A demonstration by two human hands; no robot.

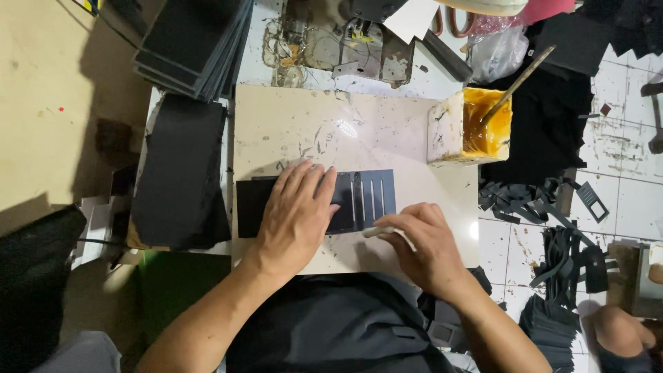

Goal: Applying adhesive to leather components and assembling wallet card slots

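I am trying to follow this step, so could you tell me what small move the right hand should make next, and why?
Probably draw the white tool along the lower edge of the black slotted sheet. The right hand holds its tip right at that edge, while the left hand lies flat on the sheet, pinning it to the pale board.

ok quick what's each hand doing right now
Left hand: open, pressed flat on the dark slotted sheet.
Right hand: closed around a small white tool, its tip at the sheet's lower edge.
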